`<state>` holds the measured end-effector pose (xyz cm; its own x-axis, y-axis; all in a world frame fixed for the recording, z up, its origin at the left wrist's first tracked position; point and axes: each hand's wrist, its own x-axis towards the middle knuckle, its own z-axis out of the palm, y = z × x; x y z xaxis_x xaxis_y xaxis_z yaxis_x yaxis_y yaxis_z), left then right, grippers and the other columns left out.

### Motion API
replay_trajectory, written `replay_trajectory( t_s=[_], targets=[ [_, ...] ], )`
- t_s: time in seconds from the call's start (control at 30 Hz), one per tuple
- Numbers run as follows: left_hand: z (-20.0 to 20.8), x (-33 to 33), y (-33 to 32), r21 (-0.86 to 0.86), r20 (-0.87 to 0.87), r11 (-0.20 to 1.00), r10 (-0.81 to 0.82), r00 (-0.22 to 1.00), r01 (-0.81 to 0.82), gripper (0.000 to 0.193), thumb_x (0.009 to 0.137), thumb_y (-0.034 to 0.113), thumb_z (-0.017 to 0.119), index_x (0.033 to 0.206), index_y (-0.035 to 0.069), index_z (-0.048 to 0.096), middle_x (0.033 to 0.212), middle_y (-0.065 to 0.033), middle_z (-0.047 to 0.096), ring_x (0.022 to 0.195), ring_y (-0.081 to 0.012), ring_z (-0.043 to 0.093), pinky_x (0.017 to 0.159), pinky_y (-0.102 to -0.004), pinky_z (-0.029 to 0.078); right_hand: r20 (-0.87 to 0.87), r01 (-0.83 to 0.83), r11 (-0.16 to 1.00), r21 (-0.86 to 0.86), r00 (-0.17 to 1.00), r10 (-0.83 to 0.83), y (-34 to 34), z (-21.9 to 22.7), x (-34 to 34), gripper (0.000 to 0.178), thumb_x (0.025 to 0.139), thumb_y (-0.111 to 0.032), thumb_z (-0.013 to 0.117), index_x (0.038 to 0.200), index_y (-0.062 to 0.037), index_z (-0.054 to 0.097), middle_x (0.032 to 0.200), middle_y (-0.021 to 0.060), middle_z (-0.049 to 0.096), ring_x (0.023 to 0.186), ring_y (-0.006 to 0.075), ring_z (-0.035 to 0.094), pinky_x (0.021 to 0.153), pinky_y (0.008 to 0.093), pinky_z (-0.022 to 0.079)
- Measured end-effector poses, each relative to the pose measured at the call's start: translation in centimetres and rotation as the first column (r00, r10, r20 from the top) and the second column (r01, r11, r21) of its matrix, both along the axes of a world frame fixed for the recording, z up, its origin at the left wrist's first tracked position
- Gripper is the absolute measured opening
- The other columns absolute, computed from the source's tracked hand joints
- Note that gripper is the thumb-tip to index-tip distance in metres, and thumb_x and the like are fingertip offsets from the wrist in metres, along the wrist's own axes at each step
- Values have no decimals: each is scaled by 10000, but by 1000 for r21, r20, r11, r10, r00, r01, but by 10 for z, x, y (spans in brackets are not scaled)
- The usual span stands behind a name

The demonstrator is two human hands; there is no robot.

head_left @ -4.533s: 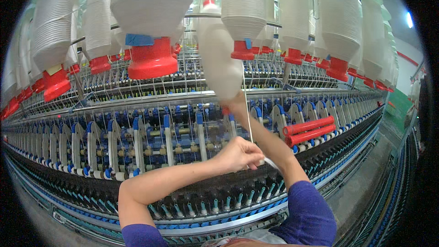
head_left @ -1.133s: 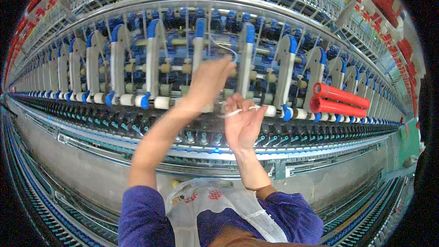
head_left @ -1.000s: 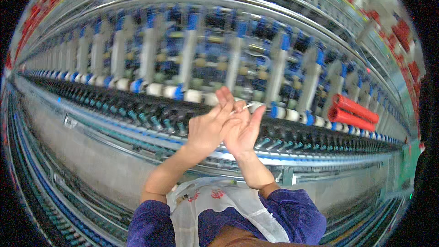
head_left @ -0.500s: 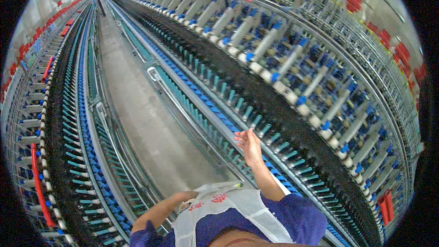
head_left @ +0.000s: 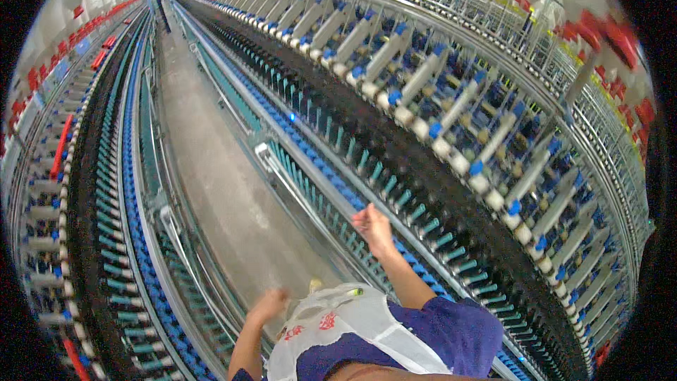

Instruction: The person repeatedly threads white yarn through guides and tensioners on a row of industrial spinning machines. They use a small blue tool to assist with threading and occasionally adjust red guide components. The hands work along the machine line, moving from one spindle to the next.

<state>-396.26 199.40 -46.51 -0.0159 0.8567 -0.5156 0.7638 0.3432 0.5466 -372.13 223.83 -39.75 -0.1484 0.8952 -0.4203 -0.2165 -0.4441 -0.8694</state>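
Note:
My right hand (head_left: 374,229) hovers over the blue strip (head_left: 331,182) along the spinning frame on the right. Its fingers are curled together; whatever they may hold is too small to make out. Just beyond it stands a row of teal bobbins (head_left: 390,185) on spindles. Low on the left, my left hand (head_left: 268,305) is beside the white apron (head_left: 345,317) I wear, over the aisle side; motion smears its fingers. A small yellow-green item (head_left: 357,292) shows at the apron's upper edge.
A grey floor aisle (head_left: 218,176) runs between two long machines. The left one also carries teal bobbins (head_left: 113,247) and red tubes (head_left: 62,147). White rollers (head_left: 441,147) and slanted grey arms (head_left: 423,72) line the right one. A dark post (head_left: 158,0) stands far ahead.
My left hand has come away from the apron's edge. My right hand has moved slightly down and left, its fingers curling from a looser pose. The view has shifted along the aisle.

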Motion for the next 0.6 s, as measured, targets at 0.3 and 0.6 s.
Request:
replay_trajectory(
  t_s=[0.3, 0.6],
  targets=[
    [83, -172, 220, 630, -101, 743, 368, 924, -227, 309, 860, 210, 580, 1120, 43, 576, 826, -173, 655, 751, -357, 627, 665, -457, 484, 62, -308, 784, 540, 943, 328, 239, 109, -219, 320, 955, -375, 465, 924, -76, 574, 837, 20, 619, 721, 94, 566, 646, 251, 446],
    [44, -388, 424, 521, -158, 853, 44, 987, 45, 316, 807, 267, 629, 1042, 56, 618, 802, -193, 649, 741, -378, 624, 643, -466, 486, 250, 34, 385, 922, 707, -661, 676, 321, -286, 540, 816, -297, 682, 1224, 7, 500, 1075, 161, 608, 870, 208, 608, 721, 321, 512]
  ],
)
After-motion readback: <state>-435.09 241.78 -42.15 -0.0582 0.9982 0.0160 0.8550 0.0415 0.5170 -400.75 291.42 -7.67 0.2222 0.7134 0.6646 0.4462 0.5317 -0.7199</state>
